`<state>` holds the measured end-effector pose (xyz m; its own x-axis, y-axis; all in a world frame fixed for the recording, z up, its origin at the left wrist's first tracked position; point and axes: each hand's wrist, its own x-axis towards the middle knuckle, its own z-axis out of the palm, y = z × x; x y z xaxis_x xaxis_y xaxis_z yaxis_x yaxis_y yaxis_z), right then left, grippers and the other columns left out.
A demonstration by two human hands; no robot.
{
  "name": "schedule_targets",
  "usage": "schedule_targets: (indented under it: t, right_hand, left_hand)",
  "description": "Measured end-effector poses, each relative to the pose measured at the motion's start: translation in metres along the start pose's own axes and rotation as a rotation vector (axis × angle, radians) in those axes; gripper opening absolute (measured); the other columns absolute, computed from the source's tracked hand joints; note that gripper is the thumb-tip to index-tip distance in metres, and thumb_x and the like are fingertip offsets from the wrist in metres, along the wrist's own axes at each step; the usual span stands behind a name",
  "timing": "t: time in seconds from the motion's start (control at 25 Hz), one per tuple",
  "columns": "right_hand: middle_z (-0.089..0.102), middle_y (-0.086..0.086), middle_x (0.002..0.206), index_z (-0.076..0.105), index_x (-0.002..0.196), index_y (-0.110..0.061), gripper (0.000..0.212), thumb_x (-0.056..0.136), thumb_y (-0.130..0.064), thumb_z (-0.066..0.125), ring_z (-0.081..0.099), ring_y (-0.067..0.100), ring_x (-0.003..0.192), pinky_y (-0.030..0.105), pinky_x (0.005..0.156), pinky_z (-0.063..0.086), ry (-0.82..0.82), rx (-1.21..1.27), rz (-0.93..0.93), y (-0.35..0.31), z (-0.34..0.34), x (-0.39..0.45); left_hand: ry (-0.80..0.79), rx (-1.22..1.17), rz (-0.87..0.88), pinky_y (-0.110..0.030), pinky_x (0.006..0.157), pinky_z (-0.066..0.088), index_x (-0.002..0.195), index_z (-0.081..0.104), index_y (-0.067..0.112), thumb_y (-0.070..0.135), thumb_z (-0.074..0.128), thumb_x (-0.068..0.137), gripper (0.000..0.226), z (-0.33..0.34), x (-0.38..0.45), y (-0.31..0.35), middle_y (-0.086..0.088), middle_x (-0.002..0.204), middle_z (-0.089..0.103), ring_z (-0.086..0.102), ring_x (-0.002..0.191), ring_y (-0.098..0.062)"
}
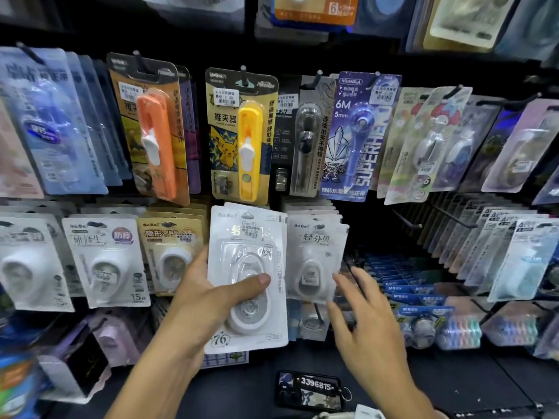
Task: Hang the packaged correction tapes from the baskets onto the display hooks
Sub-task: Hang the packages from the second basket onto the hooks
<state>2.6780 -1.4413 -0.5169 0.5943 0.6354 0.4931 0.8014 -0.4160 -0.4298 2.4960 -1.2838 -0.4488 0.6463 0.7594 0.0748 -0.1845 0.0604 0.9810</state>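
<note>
Left hand (199,297) grips white correction-tape pack (246,279) at its hook row — not yet hung, seemingly; right hand (360,309) spread, empty; baskets unseen, so remaining qty unknown.

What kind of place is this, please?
Most likely a stationery shop's display wall. Carded packs such as the yellow clip pusher hang on hooks with price stickers, and the left hand holds a white correction tape pack.
</note>
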Motion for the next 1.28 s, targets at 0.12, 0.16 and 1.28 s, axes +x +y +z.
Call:
schedule_targets:
  t: [0.12, 0.16, 1.28]
  right_hand:
    - [0.011, -0.005, 0.170, 0.027, 0.159, -0.026, 0.060, 0.102, -0.040, 0.040, 0.018, 0.029, 0.154, 0.046, 0.119, 0.023, -0.086, -0.295, -0.297, 0.001, 0.011, 0.015]
    - [-0.009, -0.011, 0.169, 0.010, 0.162, -0.028, 0.065, 0.104, -0.040, 0.036, 0.008, 0.027, 0.156, 0.045, 0.123, 0.016, -0.170, -0.316, -0.292, -0.001, 0.013, 0.026]
    - [0.063, -0.012, 0.106, 0.063, 0.110, -0.045, 0.015, 0.101, -0.037, 0.054, 0.060, 0.005, 0.087, 0.033, 0.072, 0.054, 0.095, 0.656, 0.222, -0.018, -0.012, 0.004]
  left_hand:
    - [0.012, 0.007, 0.024, -0.042, 0.084, 0.058, 0.113, 0.069, 0.028, 0.023, 0.097, 0.042, 0.076, 0.003, 0.001, -0.002, -0.001, 0.103, 0.081, 0.078, 0.093, -0.023]
    - [0.008, 0.006, 0.023, -0.042, 0.085, 0.059, 0.112, 0.069, 0.027, 0.024, 0.094, 0.044, 0.073, 0.005, 0.001, -0.003, -0.002, 0.103, 0.081, 0.078, 0.094, -0.024]
    - [0.272, 0.046, 0.035, -0.031, 0.074, 0.055, 0.101, 0.075, 0.032, 0.007, 0.071, 0.092, 0.027, 0.016, 0.001, -0.001, 0.010, 0.097, 0.081, 0.078, 0.088, -0.011]
